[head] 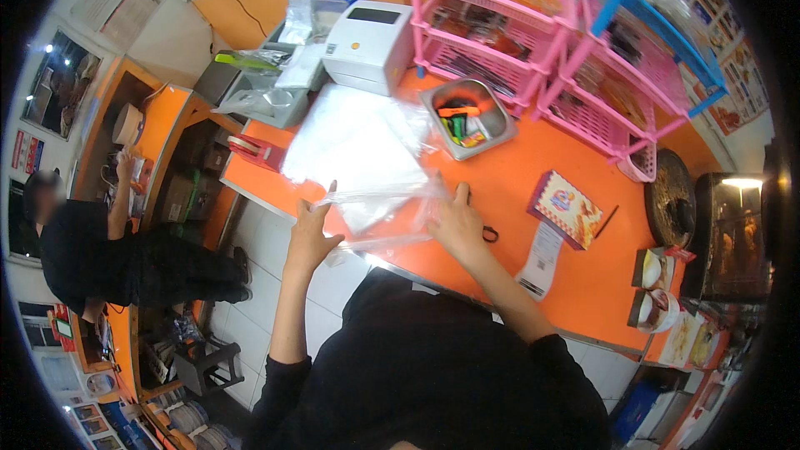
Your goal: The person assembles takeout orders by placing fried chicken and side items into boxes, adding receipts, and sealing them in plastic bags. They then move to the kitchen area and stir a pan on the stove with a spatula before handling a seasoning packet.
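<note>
A thin clear plastic bag [387,215] is stretched between my two hands above the table's near edge. My left hand [307,234] is at the bag's left end, thumb and fingers spread against the film. At the other end, my right hand [459,222] grips the plastic, its index finger pointing away from me. Beneath and beyond the bag lies a stack of white, partly see-through plastic bags [356,137], with its near corner under the stretched film. A dark loop [490,234] shows just right of my right hand.
On the orange table [400,262] are a red tape dispenser [256,151], a white label printer [365,44], a steel pan [478,144] of small items, a printed box [565,209], a paper slip [540,259] and a pen [606,222]. Pink racks [494,31] stand behind. A person [87,250] stands left.
</note>
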`<state>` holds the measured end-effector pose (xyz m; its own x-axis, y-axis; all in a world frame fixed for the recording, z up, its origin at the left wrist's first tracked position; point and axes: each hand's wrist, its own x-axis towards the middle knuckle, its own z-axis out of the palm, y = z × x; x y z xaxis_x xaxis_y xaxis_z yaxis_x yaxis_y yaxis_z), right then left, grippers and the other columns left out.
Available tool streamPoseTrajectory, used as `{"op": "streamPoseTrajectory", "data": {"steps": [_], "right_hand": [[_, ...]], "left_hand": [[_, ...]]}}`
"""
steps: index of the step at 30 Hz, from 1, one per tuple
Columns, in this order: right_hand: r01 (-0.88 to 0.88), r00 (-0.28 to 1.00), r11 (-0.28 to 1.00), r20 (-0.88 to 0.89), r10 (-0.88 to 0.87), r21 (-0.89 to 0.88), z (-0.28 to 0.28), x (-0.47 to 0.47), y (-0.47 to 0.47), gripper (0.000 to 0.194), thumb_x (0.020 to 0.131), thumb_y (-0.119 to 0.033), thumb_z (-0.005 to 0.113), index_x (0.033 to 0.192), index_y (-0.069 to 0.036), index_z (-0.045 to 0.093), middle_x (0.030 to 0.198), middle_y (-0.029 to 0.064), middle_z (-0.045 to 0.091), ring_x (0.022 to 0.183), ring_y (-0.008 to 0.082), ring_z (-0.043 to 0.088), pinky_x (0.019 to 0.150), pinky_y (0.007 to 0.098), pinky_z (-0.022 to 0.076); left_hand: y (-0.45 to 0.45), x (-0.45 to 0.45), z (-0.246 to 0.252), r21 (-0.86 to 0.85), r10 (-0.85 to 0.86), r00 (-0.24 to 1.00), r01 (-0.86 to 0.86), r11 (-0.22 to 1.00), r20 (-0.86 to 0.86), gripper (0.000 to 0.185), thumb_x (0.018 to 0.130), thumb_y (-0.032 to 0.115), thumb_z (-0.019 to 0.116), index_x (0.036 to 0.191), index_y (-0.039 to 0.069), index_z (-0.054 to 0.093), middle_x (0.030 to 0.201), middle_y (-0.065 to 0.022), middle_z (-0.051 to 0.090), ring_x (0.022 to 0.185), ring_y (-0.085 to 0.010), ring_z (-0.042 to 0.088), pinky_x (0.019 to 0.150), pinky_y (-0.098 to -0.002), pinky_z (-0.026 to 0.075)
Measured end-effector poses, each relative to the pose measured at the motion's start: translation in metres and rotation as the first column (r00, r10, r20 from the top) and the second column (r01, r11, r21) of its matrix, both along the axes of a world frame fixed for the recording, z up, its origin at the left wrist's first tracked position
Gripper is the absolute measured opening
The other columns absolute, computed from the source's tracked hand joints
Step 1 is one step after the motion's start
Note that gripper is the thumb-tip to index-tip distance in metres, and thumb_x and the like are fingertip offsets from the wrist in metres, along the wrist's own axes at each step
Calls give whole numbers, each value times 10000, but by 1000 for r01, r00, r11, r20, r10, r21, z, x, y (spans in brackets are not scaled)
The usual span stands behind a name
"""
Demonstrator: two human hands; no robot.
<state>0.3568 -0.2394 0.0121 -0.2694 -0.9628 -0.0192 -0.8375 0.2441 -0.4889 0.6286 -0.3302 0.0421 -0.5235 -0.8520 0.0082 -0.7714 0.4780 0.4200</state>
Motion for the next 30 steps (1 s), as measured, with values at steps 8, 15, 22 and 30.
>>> {"op": "streamPoseTrajectory", "data": {"steps": [8,15,22,30], "right_hand": [[86,881,983,474,1,-162,-47,-31,-183,235,869,-199,624,955,16,663,999,159,676,820,231,696,668,361,558],[213,939,976,-267,-218,-46,-19,0,-240,217,901,-92,535,1045,56,601,1059,234,640,894,383,669,722,461,541],[-443,781,368,-150,607,-818,52,92,-190,266,712,33,632,969,-20,588,883,130,598,748,336,582,701,399,501],[-458,868,849,72,491,-262,25,76,-142,274,833,-101,611,1102,-53,639,1106,124,648,1041,271,620,889,377,503]], "left_hand": [[-93,60,-15,146,112,985,-131,981,131,780,649,72,705,1384,201,479,1282,-214,402,1000,-415,606,848,-457,535],[-130,59,-18,212,87,995,-95,973,48,774,688,104,722,1407,229,464,1412,-238,360,1132,-420,564,924,-450,516],[-145,43,-16,435,63,998,-43,899,-31,915,659,204,809,1466,281,384,1448,-268,334,1214,-434,518,978,-447,483],[-158,24,-1,377,-86,982,146,915,-170,1046,626,3,753,1522,187,246,1419,-279,365,1218,-456,486,1001,-463,446]]}}
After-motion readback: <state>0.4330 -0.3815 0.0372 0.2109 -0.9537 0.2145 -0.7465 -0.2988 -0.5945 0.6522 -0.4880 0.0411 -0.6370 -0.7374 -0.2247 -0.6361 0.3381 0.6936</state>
